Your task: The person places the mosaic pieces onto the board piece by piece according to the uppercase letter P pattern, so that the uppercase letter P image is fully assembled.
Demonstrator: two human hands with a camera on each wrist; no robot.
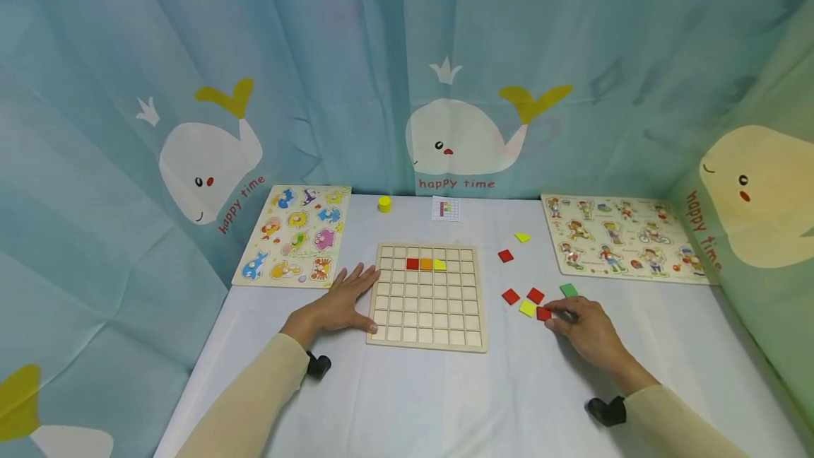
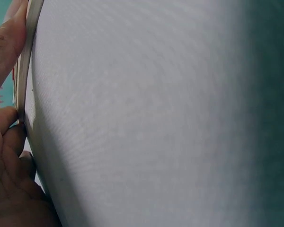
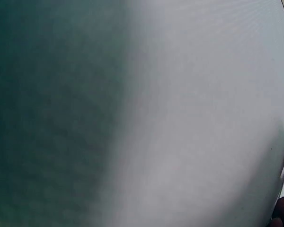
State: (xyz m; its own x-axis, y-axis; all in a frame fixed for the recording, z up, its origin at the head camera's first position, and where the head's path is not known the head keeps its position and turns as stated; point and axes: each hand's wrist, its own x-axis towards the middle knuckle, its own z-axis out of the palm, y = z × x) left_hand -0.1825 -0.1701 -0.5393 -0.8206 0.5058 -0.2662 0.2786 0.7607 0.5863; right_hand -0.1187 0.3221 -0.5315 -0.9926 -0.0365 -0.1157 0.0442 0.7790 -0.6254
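A wooden grid board [image 1: 427,346] lies on the table with a red tile [image 1: 413,264], an orange tile [image 1: 426,264] and a yellow tile [image 1: 440,265] side by side in one upper row. My left hand [image 1: 340,301] is spread against the board's left edge, fingertips and thumb touching the frame. To the right of the board, my right hand [image 1: 586,327] pinches a loose red square tile [image 1: 543,314] between thumb and forefinger, down at the table. Beside it lie a yellow square tile [image 1: 527,308] and more red tiles [image 1: 535,295]. The wrist views catch only parts of the hands.
A green tile [image 1: 569,290] lies just beyond my right hand. Farther back are a yellow piece [image 1: 523,237] and a red tile [image 1: 505,256]. A pattern card [image 1: 446,208], a yellow cylinder [image 1: 384,204] and two picture puzzle boards [image 1: 297,220] stand towards the curtain.
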